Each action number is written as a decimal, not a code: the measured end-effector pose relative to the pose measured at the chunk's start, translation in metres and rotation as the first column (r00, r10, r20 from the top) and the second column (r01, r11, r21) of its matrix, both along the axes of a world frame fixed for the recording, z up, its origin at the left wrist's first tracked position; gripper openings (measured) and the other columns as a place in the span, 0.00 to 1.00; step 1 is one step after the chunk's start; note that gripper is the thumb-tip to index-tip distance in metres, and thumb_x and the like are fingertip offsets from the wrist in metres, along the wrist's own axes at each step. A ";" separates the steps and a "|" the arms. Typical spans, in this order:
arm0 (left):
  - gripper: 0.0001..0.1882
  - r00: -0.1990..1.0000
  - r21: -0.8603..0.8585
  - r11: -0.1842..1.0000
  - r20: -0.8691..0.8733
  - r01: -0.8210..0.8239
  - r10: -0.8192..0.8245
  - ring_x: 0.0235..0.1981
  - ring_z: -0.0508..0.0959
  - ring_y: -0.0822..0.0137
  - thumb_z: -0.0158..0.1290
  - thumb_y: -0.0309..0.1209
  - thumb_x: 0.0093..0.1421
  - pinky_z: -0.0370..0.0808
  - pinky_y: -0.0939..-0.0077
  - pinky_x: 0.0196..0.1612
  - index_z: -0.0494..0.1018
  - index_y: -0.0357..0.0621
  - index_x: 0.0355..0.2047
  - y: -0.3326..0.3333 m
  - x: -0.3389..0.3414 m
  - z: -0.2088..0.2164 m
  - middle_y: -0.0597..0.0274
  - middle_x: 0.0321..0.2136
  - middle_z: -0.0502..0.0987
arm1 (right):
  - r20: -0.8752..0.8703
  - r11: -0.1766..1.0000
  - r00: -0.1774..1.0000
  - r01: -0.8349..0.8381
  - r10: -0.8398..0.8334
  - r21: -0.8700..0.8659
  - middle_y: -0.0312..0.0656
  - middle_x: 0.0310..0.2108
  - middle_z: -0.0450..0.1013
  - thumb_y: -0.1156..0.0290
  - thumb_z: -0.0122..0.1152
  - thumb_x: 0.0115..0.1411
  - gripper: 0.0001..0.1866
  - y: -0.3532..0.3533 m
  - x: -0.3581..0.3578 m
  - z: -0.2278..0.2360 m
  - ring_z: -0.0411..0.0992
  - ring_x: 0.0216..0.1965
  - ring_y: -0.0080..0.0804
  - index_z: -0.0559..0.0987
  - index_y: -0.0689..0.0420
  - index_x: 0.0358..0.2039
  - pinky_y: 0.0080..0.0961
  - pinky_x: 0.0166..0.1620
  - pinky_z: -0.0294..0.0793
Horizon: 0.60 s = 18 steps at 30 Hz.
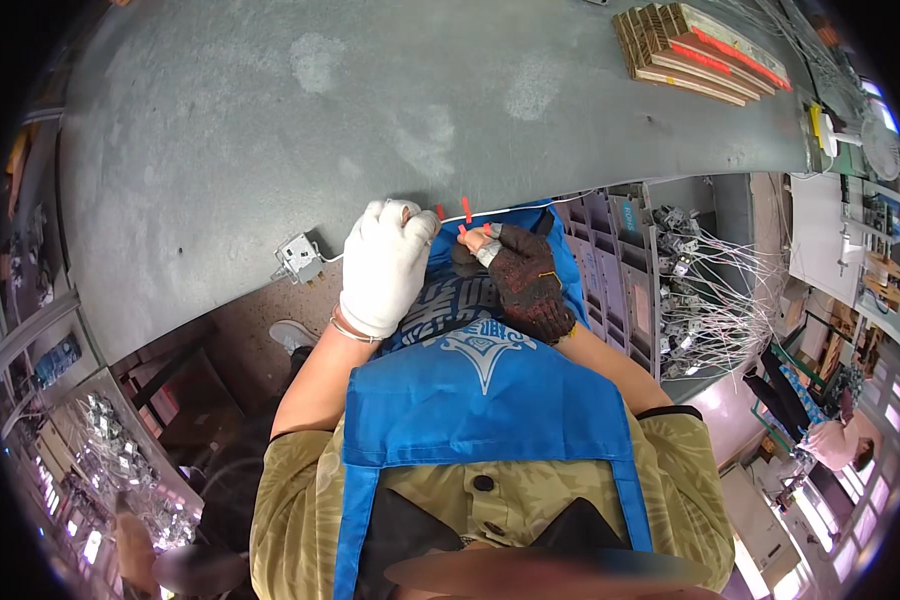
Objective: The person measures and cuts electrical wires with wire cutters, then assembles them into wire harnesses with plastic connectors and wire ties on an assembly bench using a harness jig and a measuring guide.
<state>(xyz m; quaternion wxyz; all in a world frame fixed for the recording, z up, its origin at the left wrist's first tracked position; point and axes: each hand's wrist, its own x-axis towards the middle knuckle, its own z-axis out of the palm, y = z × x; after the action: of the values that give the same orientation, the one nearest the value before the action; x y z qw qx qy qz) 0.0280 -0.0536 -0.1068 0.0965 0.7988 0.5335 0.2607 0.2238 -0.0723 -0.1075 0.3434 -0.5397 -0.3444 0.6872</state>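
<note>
My left hand (pixel 385 265), in a white glove, is closed at the near edge of the grey table (pixel 220 150). A white cable (pixel 515 208) runs through its curled fingers, which hide part of it. On the left, that cable leads to a small metal box-shaped part (pixel 298 258) at the table edge. My right hand (pixel 525 275) wears a dark glove with silver wrapping at the fingertips. Its thumb and finger are closed on a small red strip (pixel 462 230) just below the edge. Another red strip (pixel 466 208) crosses the cable at the table edge, between my hands.
Stacked wooden boards (pixel 705 55) with red marks lie at the table's far right. A rack (pixel 610 270) stands right of my body, beside many metal parts with white cables (pixel 695 290). A small white fan (pixel 875 150) is at far right. Another person (pixel 840 440) is at lower right.
</note>
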 end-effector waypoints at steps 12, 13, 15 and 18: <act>0.10 1.000 -0.035 0.999 -0.019 0.006 -0.007 0.38 0.75 0.55 0.58 0.25 0.53 0.77 0.63 0.40 0.77 0.47 0.37 0.000 -0.001 0.002 0.60 0.34 0.75 | 0.559 0.638 0.824 -0.480 0.092 0.602 0.48 0.45 0.80 0.75 0.57 0.67 0.16 0.007 0.002 -0.013 0.79 0.41 0.43 0.81 0.53 0.55 0.30 0.44 0.79; 0.10 1.000 -0.035 0.999 -0.017 0.009 -0.010 0.38 0.75 0.55 0.58 0.25 0.53 0.77 0.63 0.40 0.77 0.47 0.37 0.000 -0.002 0.002 0.60 0.34 0.75 | 0.521 0.673 0.846 -0.452 0.114 0.585 0.48 0.45 0.80 0.76 0.57 0.67 0.17 0.008 0.001 -0.013 0.79 0.42 0.43 0.81 0.53 0.55 0.31 0.44 0.79; 0.11 1.000 -0.043 0.999 -0.015 0.005 -0.006 0.38 0.75 0.55 0.58 0.24 0.53 0.77 0.63 0.40 0.77 0.47 0.38 0.000 -0.002 0.002 0.60 0.34 0.75 | 0.503 0.675 0.857 -0.436 0.110 0.594 0.48 0.44 0.80 0.74 0.56 0.69 0.16 0.010 -0.001 -0.011 0.79 0.41 0.43 0.81 0.54 0.55 0.31 0.44 0.79; 0.13 1.000 -0.053 0.999 0.001 0.004 -0.004 0.38 0.76 0.55 0.58 0.24 0.53 0.77 0.63 0.40 0.78 0.48 0.40 0.000 -0.002 0.003 0.60 0.35 0.75 | 0.501 0.670 0.860 -0.431 0.102 0.604 0.48 0.41 0.81 0.71 0.54 0.72 0.15 0.011 -0.003 -0.009 0.79 0.39 0.40 0.80 0.56 0.55 0.30 0.43 0.78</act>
<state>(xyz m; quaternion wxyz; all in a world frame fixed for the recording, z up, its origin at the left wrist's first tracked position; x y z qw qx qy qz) 0.0257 -0.0538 -0.1040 0.1186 0.7967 0.5388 0.2467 0.2206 -0.0616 -0.1168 0.3299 -0.4477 -0.7208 0.4137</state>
